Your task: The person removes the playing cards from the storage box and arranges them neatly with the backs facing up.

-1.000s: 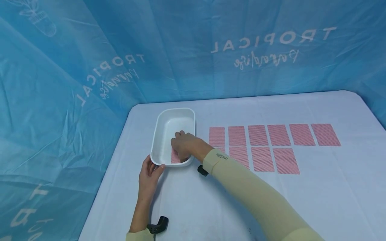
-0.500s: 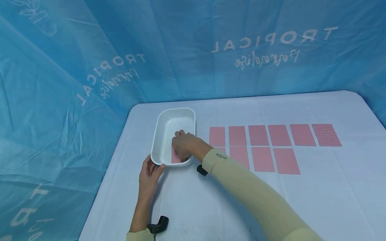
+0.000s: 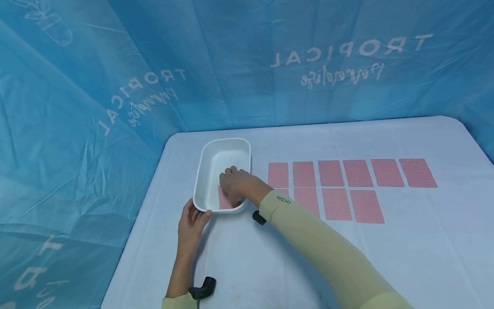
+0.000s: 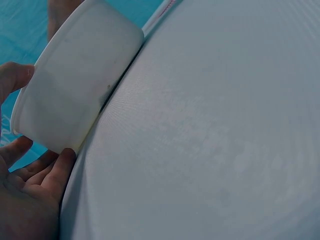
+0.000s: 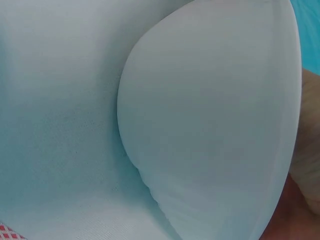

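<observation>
A white plastic tub (image 3: 199, 182) stands on the table's left part. At its near left corner my left hand (image 3: 190, 225) holds it, with the thumb at the rim and the fingers against the side; the left wrist view shows the tub's outer wall (image 4: 80, 75) between them. My right hand (image 3: 237, 184) reaches down inside the tub, fingers curled over a red-and-white patterned playing card (image 3: 224, 199) near the near end. Its fingertips are hidden, but the card appears gripped. In the right wrist view the tub wall (image 5: 210, 120) covers most of that hand.
Right of the tub, face-down playing cards lie in two rows: several in the far row (image 3: 329, 174), several in the near row (image 3: 337, 204), partly behind the right forearm. A white cloth covers the table (image 3: 417, 240). Blue printed curtains (image 3: 239, 64) hang behind and at left.
The card in the tub has shifted slightly left and away under the right hand, showing more of its far left corner. Both hands and the tub have hardly moved.
</observation>
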Motion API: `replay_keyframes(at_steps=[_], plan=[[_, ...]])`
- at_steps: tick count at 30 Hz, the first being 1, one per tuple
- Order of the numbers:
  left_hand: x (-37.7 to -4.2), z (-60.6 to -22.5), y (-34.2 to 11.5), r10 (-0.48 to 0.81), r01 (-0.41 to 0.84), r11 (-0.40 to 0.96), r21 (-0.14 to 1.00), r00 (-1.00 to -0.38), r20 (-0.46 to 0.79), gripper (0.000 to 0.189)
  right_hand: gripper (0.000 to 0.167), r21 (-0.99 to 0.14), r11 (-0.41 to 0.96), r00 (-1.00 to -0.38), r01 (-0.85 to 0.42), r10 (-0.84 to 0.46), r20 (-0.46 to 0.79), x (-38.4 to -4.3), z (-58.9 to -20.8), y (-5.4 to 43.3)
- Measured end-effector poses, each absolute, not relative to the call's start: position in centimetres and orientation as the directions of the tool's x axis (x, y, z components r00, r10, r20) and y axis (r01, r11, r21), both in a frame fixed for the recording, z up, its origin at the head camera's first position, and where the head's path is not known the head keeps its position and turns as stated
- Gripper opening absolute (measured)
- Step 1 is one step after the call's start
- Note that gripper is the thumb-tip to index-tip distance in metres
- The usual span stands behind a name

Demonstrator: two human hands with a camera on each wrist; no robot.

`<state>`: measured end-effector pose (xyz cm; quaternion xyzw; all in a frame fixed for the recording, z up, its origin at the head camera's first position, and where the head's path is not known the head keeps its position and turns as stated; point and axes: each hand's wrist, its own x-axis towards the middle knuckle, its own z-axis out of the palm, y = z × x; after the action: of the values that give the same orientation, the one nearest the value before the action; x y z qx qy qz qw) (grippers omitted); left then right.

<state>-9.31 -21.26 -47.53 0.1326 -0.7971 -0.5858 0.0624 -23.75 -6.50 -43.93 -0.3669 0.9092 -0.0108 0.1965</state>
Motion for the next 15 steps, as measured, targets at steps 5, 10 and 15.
replay_keyframes(at_steps=[5, 10, 15], plan=[[-9.4, -47.6, -21.2, -0.29, -0.145, 0.285, 0.948, -0.955, -0.059, 0.069, 0.056, -0.159, 0.71, -0.642, -0.686, -0.693, -0.327, -23.7, -44.1, -6.4], [-9.6, -48.8, -21.8, -0.292, -0.15, 0.287, 0.946, -0.954, -0.063, 0.07, 0.061, -0.15, 0.674, -0.616, -0.723, -0.728, -0.301, -23.6, -44.4, -6.4], [-10.0, -50.7, -22.6, -0.292, -0.134, 0.276, 0.952, -0.955, -0.05, 0.072, 0.072, -0.15, 0.655, -0.599, -0.741, -0.745, -0.294, -23.4, -44.6, -6.1]])
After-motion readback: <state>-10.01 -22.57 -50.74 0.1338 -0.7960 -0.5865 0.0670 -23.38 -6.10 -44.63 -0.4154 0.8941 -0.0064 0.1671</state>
